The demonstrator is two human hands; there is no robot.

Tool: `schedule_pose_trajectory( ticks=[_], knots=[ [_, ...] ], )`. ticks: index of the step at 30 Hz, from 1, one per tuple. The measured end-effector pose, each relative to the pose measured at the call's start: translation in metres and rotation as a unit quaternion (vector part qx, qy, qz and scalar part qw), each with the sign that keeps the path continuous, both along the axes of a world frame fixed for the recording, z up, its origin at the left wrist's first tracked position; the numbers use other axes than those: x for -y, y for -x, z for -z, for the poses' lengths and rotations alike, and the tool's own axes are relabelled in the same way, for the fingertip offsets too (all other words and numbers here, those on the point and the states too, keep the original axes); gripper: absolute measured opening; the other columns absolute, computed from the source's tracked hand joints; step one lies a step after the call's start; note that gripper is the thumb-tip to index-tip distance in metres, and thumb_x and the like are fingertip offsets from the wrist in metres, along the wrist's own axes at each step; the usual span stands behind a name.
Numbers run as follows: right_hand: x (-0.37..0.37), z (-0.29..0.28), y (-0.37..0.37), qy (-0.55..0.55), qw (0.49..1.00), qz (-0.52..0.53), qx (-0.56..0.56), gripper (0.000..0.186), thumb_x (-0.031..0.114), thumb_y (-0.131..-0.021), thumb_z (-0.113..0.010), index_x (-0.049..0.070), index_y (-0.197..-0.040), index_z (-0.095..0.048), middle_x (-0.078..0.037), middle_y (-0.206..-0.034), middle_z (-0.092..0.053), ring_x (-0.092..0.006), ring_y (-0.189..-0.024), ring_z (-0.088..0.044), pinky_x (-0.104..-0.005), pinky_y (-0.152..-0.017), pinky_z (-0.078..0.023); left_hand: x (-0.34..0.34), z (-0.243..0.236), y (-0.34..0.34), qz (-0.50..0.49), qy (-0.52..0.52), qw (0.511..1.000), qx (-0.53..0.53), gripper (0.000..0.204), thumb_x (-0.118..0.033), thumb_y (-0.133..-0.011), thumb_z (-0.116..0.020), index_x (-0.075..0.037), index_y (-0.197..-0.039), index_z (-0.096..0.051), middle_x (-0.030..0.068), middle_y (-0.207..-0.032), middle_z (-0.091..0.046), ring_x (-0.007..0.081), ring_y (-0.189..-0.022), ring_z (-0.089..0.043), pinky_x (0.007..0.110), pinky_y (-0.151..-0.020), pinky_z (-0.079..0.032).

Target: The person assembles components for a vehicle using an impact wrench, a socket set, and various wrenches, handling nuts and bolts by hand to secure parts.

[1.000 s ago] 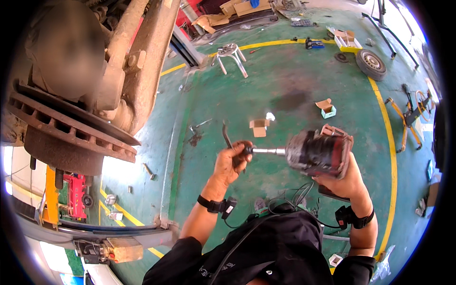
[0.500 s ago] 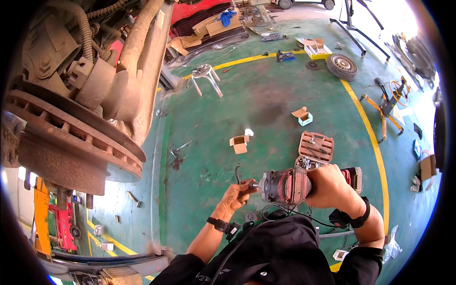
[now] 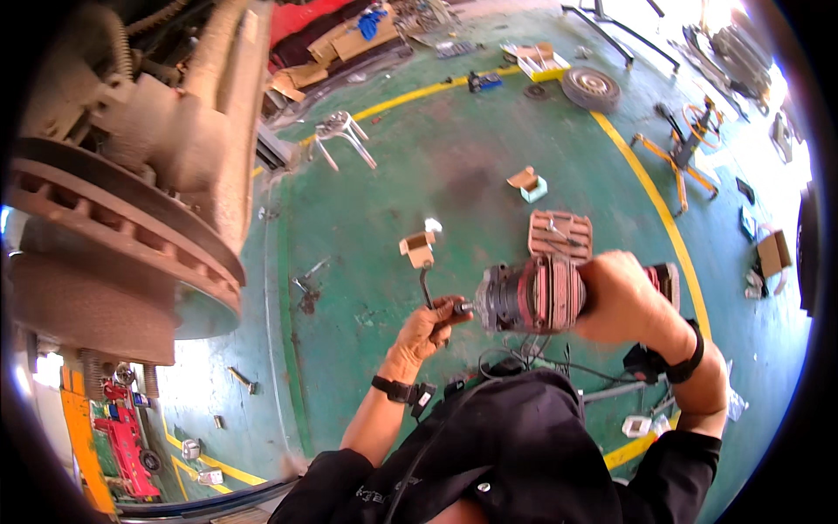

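Right hand [image 3: 621, 299] wrapped round red-and-black power wrench [image 3: 534, 297], right of centre. Left hand [image 3: 424, 330], centre, fingers curled on dark bent bar [image 3: 425, 284], at wrench's nose. Tool case [image 3: 559, 230] above wrench; rusty brake disc [image 3: 131, 229], left of frame.

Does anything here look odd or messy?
A dark patch marks the green floor beyond the power tool, looking like a stain, though its cause isn't visible. The brake disc at left is brown and rusty-looking. An opened cardboard box lies on the floor beyond the left hand.
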State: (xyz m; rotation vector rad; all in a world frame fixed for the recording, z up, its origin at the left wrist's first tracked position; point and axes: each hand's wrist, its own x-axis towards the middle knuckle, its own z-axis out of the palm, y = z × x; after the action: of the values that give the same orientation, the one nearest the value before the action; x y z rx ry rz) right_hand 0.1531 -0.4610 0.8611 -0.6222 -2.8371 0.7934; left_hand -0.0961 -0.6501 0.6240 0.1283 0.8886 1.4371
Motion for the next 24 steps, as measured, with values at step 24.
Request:
schedule_pose_trajectory(
  ticks=[24],
  knots=[
    [-0.041, 0.084, -0.077, 0.324, 0.917, 0.186, -0.139, 0.047, 0.008, -0.061, -0.088, 0.003, -0.102, -0.065, -0.003, -0.093, -0.069, -0.0122, -0.085, -0.059, -0.0312, -0.078, -0.05, -0.028, -0.09, -0.027, -0.076, 0.008, 0.964, -0.254, 0.02, -0.012, -0.089, -0.062, 0.001, -0.104, -0.063, 0.0117, -0.09, -0.07, 0.0132, -0.076, -0.071, 0.016, -0.037, -0.026]
  ],
)
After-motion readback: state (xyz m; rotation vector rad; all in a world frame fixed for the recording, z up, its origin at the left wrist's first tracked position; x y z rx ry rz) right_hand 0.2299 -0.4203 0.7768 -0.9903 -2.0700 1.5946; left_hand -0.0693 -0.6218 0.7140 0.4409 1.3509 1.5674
